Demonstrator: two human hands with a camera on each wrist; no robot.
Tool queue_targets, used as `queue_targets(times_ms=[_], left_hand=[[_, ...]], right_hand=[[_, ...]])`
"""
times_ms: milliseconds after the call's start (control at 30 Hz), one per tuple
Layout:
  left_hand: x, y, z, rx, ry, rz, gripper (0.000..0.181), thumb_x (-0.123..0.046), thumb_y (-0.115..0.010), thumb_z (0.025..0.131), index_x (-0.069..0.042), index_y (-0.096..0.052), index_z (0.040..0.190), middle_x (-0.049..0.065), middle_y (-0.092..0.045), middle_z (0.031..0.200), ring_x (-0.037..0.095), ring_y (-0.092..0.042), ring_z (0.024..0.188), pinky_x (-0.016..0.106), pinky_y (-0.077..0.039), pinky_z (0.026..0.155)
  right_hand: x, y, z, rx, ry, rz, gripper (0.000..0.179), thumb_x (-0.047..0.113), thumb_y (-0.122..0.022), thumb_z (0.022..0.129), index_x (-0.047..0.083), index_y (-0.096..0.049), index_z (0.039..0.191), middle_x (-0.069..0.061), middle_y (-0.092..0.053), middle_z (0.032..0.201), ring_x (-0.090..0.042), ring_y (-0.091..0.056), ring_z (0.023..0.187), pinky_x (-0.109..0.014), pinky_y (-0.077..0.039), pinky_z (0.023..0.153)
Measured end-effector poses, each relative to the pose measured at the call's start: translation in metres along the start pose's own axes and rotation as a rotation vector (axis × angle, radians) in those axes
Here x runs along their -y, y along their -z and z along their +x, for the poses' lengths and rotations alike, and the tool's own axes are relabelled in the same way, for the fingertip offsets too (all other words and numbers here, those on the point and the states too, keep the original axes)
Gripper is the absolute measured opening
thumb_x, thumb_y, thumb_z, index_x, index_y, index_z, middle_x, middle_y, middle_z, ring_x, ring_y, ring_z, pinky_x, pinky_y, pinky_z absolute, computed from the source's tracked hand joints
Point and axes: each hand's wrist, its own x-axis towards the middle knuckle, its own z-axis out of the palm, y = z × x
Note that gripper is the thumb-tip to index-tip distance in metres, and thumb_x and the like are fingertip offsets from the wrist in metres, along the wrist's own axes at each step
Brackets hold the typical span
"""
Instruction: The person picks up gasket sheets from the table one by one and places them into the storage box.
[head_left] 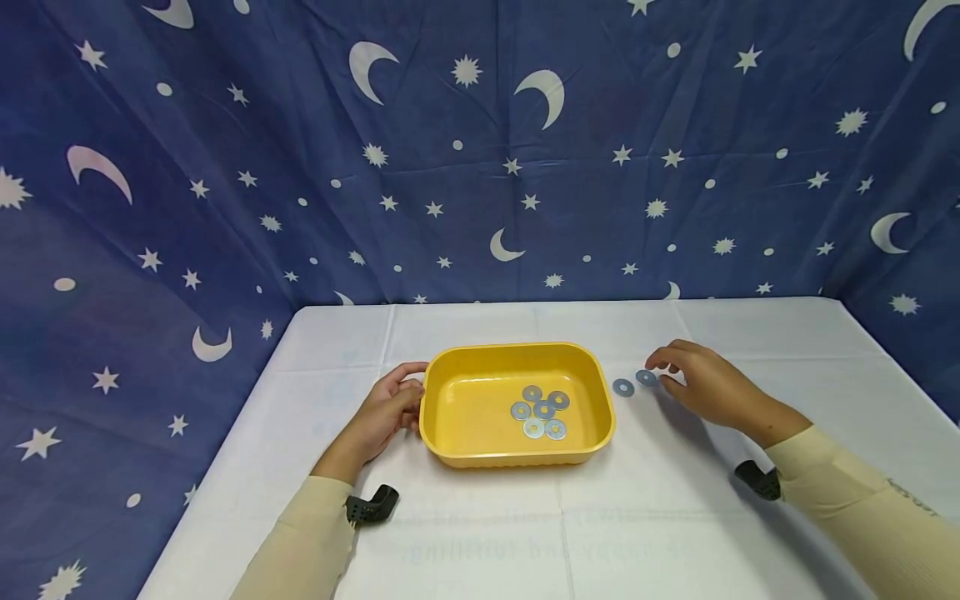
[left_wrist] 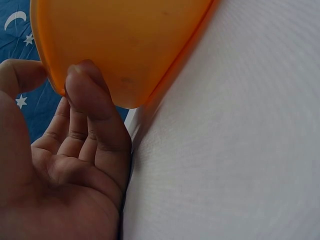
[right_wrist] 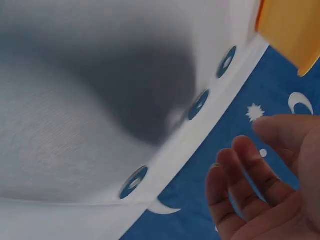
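My left hand [head_left: 381, 415] holds the left end of a yellow plastic tub [head_left: 517, 460], its fingers bent against the end wall and rim. In the left wrist view, the fingertips [left_wrist: 82, 92] meet the tub's outside [left_wrist: 135, 45]. Several flat metal washers [head_left: 533, 428] lie inside the tub, right of its middle. My right hand [head_left: 708, 387] hovers just right of the tub with loosely bent fingers and nothing between them. Near its fingertips lie two washers [head_left: 623, 387] on the table. The right wrist view shows another washer [right_wrist: 134, 182], hidden under the hand in the head view.
A white cloth [head_left: 480, 533] covers the table. Behind it and to the left hangs a dark blue curtain [head_left: 450, 225] with moons and stars. Black wrist devices [head_left: 372, 505] sit at both sleeves, and the right hand's shadow falls on the cloth.
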Motion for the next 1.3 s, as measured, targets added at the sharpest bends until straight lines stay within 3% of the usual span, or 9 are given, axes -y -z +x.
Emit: queue_targets(times_ms=[667,967,1300], left_hand=[[0.001,0.0,0.001,-0.013,0.02,0.011,0.051,-0.013,-0.053,0.097,-0.007,-0.04,0.146,0.0,-0.061,0.091,0.011,-0.056,0.062,0.02,-0.051,0.054],[0.0,0.0,0.0,-0.01,0.012,0.01,0.051,-0.013,-0.052,0.098,-0.007,-0.039,0.147,0.0,-0.062,0.091,0.01,-0.055,0.062,0.02,-0.051,0.054],[-0.001,-0.001,-0.001,-0.007,0.013,0.01,0.051,-0.013,-0.052,0.098,-0.007,-0.039,0.147,-0.001,-0.062,0.092,0.01,-0.057,0.063,0.02,-0.051,0.054]], right_hand=[[-0.034,-0.008,-0.003,0.069,-0.186,-0.055,0.027,-0.004,-0.069,0.083,0.004,-0.07,0.108,-0.012,-0.065,0.094,-0.026,-0.061,0.087,-0.051,-0.055,0.082],[-0.051,-0.006,-0.005,0.08,-0.206,-0.038,0.026,-0.001,-0.07,0.083,0.001,-0.068,0.108,-0.016,-0.064,0.094,-0.027,-0.061,0.084,-0.051,-0.054,0.078],[-0.06,-0.004,-0.003,0.127,-0.294,-0.039,0.026,0.007,-0.072,0.085,0.0,-0.065,0.11,-0.015,-0.061,0.088,-0.025,-0.055,0.077,-0.043,-0.052,0.069]])
